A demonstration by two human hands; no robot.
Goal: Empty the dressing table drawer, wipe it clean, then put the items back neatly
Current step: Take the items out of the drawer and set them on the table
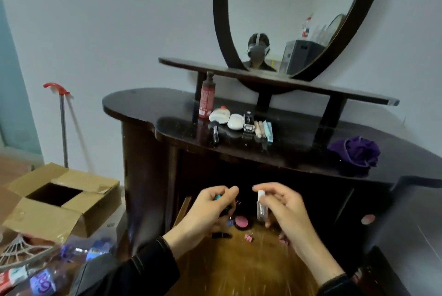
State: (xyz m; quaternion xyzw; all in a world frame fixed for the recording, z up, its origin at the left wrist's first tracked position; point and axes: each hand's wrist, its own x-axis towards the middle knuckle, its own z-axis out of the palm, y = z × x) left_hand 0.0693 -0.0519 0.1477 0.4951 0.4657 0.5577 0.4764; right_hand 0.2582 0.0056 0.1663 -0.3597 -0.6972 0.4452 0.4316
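Two closed pinches | left hand [203,212]: teal-capped item [218,197] | right hand [287,214]: clear vial [260,207] | lift upright; compact [241,222] lies below.

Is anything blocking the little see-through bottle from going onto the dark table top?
Nothing visible does. The small clear white-capped bottle in the right hand has open air up to the dark wooden tabletop.

Nothing here can be read for certain. The red pump bottle [207,99], up and beyond the left hand [205,209], bears white print too blurred to make out. The plastic bottle [43,281], lying low and far left of that hand, shows large white letters on a blue-purple label, also unreadable.
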